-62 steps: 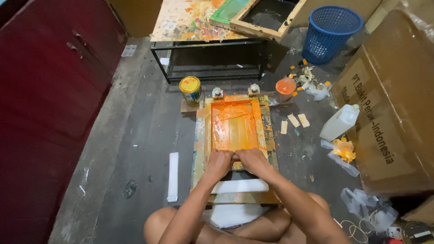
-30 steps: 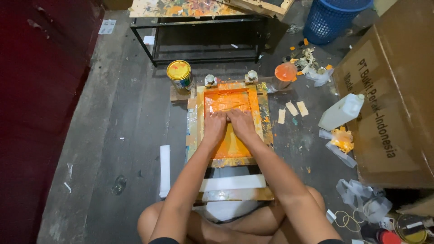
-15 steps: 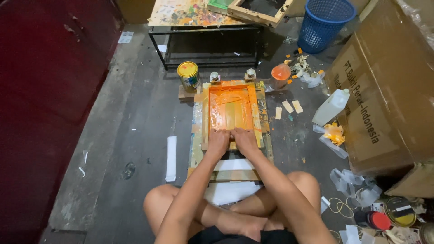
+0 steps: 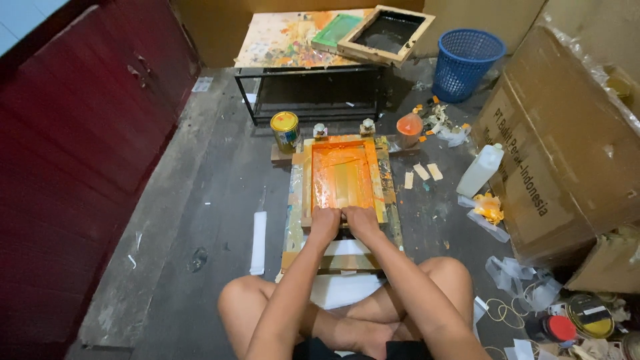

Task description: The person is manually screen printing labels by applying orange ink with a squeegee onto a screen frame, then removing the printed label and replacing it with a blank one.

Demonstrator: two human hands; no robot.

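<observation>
**Squeegee at near edge of screen frame**

Left hand [image 4: 325,222] and right hand [image 4: 361,221] side by side, fingers closed on squeegee [image 4: 343,215] at near rail of orange screen frame [image 4: 343,175]. Risk: uneven pressure, streaked ink; frame shift, smeared print. Paint can [image 4: 286,130] just beyond frame.

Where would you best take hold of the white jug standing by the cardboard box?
Probably by the narrow neck of the white jug, coming from above. It stands upright, leaning a little toward the cardboard box, which blocks that side; the flat body looks too wide for one hand.
</observation>
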